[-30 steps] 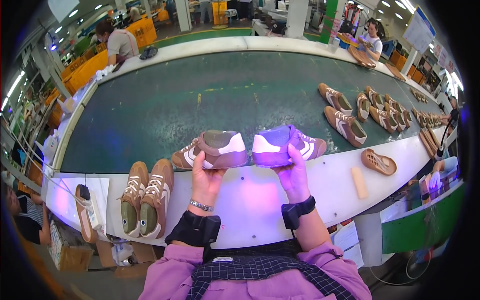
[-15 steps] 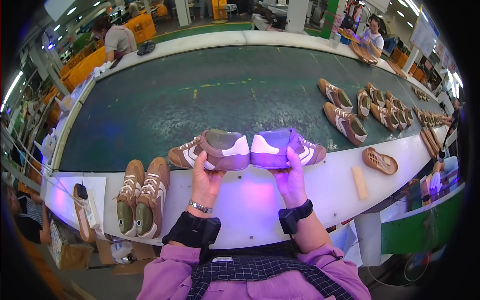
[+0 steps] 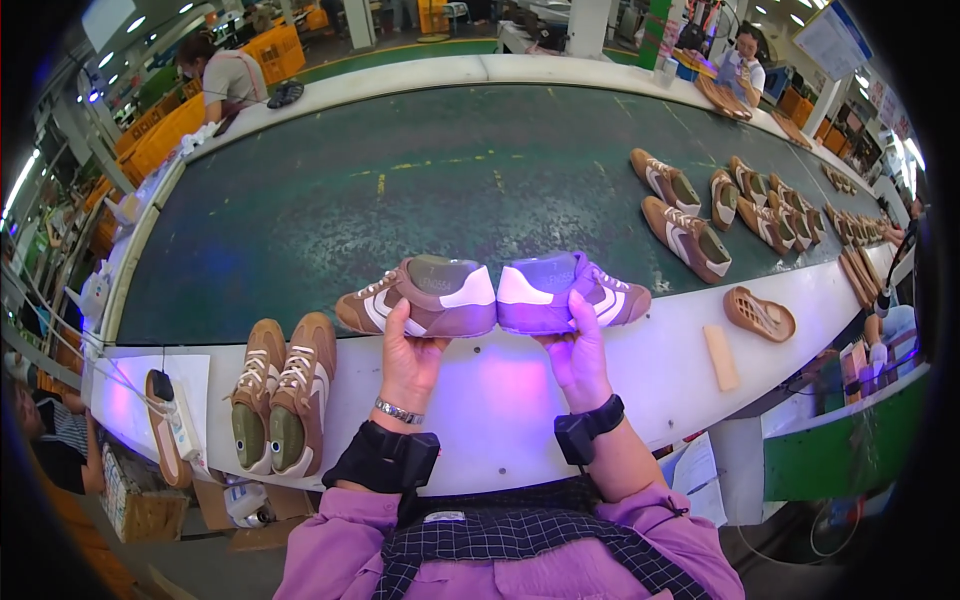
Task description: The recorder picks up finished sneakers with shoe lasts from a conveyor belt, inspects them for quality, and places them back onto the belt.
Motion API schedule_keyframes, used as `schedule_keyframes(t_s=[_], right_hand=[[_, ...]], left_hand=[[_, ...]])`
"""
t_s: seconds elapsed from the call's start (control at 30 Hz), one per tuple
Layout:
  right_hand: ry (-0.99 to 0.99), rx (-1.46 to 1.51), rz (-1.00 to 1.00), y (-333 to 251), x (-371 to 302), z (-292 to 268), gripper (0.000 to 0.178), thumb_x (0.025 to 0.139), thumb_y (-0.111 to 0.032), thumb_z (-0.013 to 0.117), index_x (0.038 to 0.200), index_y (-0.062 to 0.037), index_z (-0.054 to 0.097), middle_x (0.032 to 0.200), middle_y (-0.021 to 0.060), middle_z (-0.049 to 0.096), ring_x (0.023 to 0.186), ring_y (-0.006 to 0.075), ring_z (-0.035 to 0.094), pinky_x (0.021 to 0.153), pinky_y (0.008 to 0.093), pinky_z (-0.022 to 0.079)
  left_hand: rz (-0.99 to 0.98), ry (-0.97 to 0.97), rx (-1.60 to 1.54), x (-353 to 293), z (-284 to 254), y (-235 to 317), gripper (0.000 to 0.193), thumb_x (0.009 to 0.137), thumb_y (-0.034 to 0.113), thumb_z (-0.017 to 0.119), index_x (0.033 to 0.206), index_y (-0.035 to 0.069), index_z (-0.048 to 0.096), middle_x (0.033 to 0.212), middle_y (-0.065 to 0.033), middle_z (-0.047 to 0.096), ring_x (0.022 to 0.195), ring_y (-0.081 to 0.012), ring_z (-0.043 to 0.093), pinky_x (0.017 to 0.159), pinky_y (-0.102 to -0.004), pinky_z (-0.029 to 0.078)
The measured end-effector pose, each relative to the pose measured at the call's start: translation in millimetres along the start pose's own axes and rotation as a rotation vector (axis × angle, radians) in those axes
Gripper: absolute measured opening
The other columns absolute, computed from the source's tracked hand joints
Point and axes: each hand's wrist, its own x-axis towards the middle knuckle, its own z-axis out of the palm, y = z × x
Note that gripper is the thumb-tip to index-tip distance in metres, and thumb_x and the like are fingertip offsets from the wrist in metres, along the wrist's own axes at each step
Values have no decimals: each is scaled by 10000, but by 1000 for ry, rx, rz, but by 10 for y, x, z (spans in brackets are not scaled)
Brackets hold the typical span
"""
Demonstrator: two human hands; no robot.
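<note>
My left hand (image 3: 411, 355) grips a brown sneaker (image 3: 450, 312) with white stripes, laces and a white heel patch, thumb on its side. A matching sneaker (image 3: 535, 315) is in my right hand (image 3: 580, 360), held the same way under purple light. Both are raised over the white table edge, toes outward and heels facing almost together; whether the heels touch I cannot tell. A grey-green shoe last (image 3: 440, 272) fills the left one, and another last (image 3: 540, 272) fills the right one. To the left of my hands, a further pair of brown sneakers (image 3: 285, 395) stands on the white surface.
Beyond lies a dark green conveyor belt (image 3: 400, 140), with several brown sneakers (image 3: 690, 235) at its right. A brown sole (image 3: 758, 315) and a pale strip (image 3: 719, 358) lie on the right ledge. At far left rests another sole (image 3: 165, 430). People work around the belt.
Both sneakers stay in my hands and have tipped slightly, so more of the lasts' upper faces shows. At the far right, a co-worker's hand has risen.
</note>
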Motion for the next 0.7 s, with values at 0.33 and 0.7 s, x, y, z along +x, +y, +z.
schedule_keyframes(t_s=[0.33,0.7], right_hand=[[22,54,-21,3,-15,40,467,848,-305,616,1195,-22,483,1103,110,587,998,229,598,856,413,513],[20,-4,-6,48,58,-100,523,857,-347,592,1241,-25,442,1184,112,541,1072,239,559,924,439,465]], left_hand=[[-6,21,2,-2,-12,1,518,803,311,645,1243,110,460,1208,-63,524,1093,-228,528,889,-401,490],[11,-4,4,15,-40,-12,485,834,282,601,1258,104,445,1234,-73,511,1125,-231,511,922,-407,471]])
